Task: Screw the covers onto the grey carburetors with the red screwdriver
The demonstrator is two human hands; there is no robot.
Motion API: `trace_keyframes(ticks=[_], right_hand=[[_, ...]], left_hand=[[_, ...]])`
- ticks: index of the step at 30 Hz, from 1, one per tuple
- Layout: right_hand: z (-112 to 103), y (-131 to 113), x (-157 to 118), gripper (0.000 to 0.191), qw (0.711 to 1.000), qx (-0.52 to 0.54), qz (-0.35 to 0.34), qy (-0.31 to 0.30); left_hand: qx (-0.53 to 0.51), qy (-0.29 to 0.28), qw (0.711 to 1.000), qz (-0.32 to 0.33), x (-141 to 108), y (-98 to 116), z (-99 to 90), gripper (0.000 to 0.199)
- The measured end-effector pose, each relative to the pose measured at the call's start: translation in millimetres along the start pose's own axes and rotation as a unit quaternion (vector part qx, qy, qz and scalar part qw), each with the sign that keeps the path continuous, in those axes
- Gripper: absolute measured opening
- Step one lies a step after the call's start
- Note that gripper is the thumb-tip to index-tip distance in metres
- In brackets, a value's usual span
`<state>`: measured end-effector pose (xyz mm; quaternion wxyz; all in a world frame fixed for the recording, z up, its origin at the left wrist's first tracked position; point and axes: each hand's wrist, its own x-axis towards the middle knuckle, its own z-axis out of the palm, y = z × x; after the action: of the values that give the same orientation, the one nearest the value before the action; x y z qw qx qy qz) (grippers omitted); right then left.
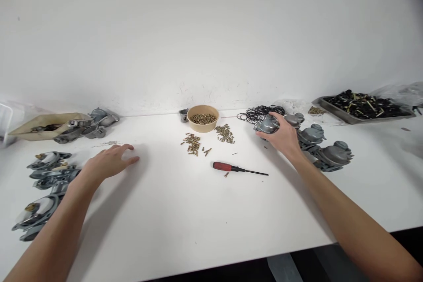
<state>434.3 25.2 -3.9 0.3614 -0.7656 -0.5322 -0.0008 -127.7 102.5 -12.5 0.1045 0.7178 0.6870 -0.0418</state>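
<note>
My right hand [280,137] is closed around a grey metal carburetor [268,124] at the right, beside several similar carburetors [335,154]. My left hand [110,161] hovers over the white table with thumb and fingers apart, holding nothing. Close to it on the left stand grey carburetor bodies [54,176] with white and brass parts showing; my forearm partly covers them. Between my hands lies a screwdriver [223,166] with a red and black handle, its shaft pointing right. A single screw [226,175] rests just below the handle.
Behind the screwdriver are loose brass screws [192,144], more small screws [224,133] and a tan bowl [202,127] filled with small brass parts. Black rubber rings [254,113] lie near the wall. A metal tray [355,119] stands far right; a yellowish container [42,124] sits far left.
</note>
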Motion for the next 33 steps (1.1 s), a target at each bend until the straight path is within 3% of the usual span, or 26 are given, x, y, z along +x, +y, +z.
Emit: trace_keyframes(ticks=[8,13,20,25,29,31,33], right_hand=[[8.9,9.0,1.1,0.09,0.999,0.005,0.018,0.039],[6.8,8.9,4.1,0.089,0.998,-0.032,0.059,-0.014],[0.3,6.9,3.5,0.081,0.996,-0.062,0.041,-0.046],[-6.5,3.2,5.4,0.09,0.993,-0.088,0.061,-0.059],[-13.1,-0.8,4.3,0.096,0.986,-0.127,0.074,-0.081],[-15.2,-2.9,3.1,0.096,0.983,-0.14,0.076,-0.093],[-17.0,-4.4,2.3,0.096,0.98,-0.149,0.076,-0.109]], left_hand=[[0.001,-0.003,1.0,0.005,0.7,1.6,1.2,0.08],[0.011,-0.015,1.0,0.003,-0.2,4.6,0.1,0.082],[0.015,-0.017,1.0,-0.007,-1.0,7.1,-0.2,0.085],[0.01,-0.014,1.0,-0.002,0.3,9.1,3.0,0.087],[-0.002,-0.034,0.999,0.001,-6.8,7.7,-9.3,0.084],[0.003,0.01,1.0,0.001,-16.4,-6.1,-20.1,0.079],[0.02,0.099,0.995,-0.029,-29.7,-32.9,-26.5,0.074]])
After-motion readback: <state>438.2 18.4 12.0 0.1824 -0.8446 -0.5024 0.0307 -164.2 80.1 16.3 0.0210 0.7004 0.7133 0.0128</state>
